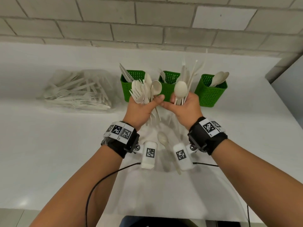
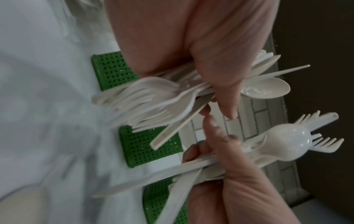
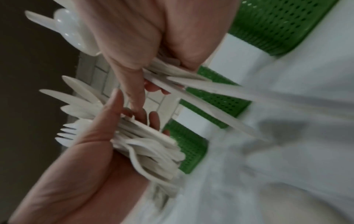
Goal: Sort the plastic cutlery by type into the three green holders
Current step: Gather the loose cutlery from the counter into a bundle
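Three green perforated holders stand in a row at the back of the counter. The left holder [image 1: 127, 90] has knives in it, the middle holder [image 1: 167, 93] forks, the right holder [image 1: 211, 95] spoons. In front of them my left hand [image 1: 142, 107] grips a mixed bundle [image 1: 144, 89] of forks, spoons and knives, heads up. Beside it my right hand [image 1: 186, 107] grips a second bundle [image 1: 181, 90] with a spoon bowl in front. The thumbs nearly touch. In the left wrist view the left bundle [image 2: 153, 98] fans out below the palm.
A single spoon [image 1: 164, 140] lies on the white counter [image 1: 65, 153] between my wrists. A clear bag of more cutlery [image 1: 78, 90] rests at the left, near the tiled wall [image 1: 147, 22]. The counter's right edge [image 1: 282, 99] runs close to the right holder.
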### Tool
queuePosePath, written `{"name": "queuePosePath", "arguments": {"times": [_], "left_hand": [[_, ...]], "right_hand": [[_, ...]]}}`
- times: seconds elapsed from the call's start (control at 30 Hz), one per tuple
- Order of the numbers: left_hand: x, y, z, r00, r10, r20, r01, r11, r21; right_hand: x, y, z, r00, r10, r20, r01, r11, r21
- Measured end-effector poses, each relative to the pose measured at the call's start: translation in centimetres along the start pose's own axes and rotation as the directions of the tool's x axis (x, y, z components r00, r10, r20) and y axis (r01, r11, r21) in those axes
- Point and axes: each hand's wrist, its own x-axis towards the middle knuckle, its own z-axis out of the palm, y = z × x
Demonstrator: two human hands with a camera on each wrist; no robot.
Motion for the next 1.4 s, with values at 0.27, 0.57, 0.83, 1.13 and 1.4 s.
{"name": "queuePosePath", "arguments": {"times": [0.27, 0.57, 0.83, 1.13, 1.4], "left_hand": [[-1.2, -2.4, 0.0, 0.998, -0.064, -0.004, 0.064, 0.997, 0.041], [-1.4, -0.6, 1.6, 0.993, -0.054, 0.101, 0.056, 0.998, -0.014], [-0.2, 0.9, 2.1, 0.995, -0.077, 0.062, 0.070, 0.993, 0.094], [0.2, 0.4, 2.9, 0.993, -0.015, -0.115, 0.023, 0.997, 0.071], [0.5, 0.3, 1.5, 0.997, -0.071, -0.024, 0.072, 0.997, 0.043]], "right_hand": [[-0.8, 2.6, -0.7, 0.991, 0.127, -0.049, -0.129, 0.991, -0.043], [0.0, 3.3, 0.4, 0.980, 0.114, 0.165, -0.086, 0.982, -0.170], [0.4, 1.3, 1.5, 0.979, 0.029, 0.201, 0.046, 0.932, -0.359], [1.6, 1.1, 0.4, 0.964, -0.001, 0.267, 0.112, 0.910, -0.400], [1.6, 2.4, 1.5, 0.888, 0.047, 0.457, 0.234, 0.810, -0.538]]}}
